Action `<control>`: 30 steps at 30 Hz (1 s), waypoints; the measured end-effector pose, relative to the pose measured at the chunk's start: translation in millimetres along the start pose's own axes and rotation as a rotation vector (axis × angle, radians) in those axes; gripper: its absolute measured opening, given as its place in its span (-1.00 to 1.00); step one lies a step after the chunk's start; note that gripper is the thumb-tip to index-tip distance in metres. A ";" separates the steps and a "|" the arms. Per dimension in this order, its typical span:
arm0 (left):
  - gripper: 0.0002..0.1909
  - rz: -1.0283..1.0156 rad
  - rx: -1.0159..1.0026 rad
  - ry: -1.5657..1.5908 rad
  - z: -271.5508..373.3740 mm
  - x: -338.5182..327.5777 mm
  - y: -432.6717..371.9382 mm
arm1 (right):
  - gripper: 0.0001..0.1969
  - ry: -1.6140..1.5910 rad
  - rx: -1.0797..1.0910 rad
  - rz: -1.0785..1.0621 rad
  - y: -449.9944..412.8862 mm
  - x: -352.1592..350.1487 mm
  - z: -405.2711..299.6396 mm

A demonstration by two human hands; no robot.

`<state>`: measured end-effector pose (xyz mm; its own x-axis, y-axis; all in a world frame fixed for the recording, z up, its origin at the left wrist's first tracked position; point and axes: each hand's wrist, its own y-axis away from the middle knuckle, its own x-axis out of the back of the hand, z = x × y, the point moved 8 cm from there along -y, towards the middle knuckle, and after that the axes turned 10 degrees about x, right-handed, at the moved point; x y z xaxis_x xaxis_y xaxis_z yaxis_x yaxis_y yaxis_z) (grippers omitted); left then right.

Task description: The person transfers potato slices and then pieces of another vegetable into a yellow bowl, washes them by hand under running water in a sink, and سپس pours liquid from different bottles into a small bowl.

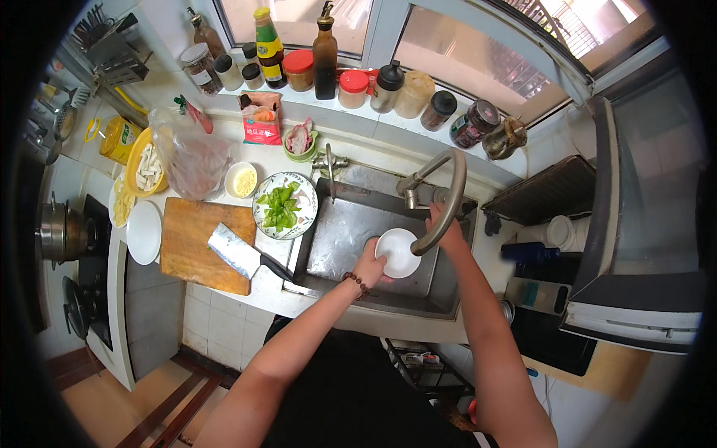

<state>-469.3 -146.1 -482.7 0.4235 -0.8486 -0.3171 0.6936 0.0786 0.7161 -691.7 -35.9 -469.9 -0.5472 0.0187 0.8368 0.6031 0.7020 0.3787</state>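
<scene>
My left hand (371,263) grips a small white bowl (399,255) by its near-left rim, with the thumb over the edge. The bowl is tilted towards me above the stainless steel sink (341,235), below the mouth of the curved faucet (454,207). No water stream can be made out. My right hand (448,232) reaches behind the spout to the faucet's base, with its fingertips at the handle (441,194). The spout hides part of that hand, so its grip is unclear.
Left of the sink are a plate (311,215) of cut green peppers, a wooden cutting board (190,229) and a cleaver (232,249), its handle over the sink's edge. Bottles and jars (353,89) line the sill. A cabinet door (608,185) stands at the right.
</scene>
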 end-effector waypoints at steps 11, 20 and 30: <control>-0.28 0.102 -0.148 -0.159 -6.5 17.0 -33.0 | -0.31 -0.276 0.076 0.304 16.1 -12.4 14.9; -0.28 0.205 -0.229 -0.416 2.0 23.0 -47.5 | -0.68 -0.596 0.022 0.635 -7.5 -43.0 70.9; -0.50 0.197 -0.097 -0.171 3.1 25.1 -32.1 | -0.84 -0.530 0.392 0.300 61.4 -18.0 -97.6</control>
<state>-482.7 -171.5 -511.8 0.4571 -0.8872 -0.0625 0.6634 0.2933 0.6884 -588.1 -62.6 -423.2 -0.6583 0.5237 0.5407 0.5733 0.8143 -0.0907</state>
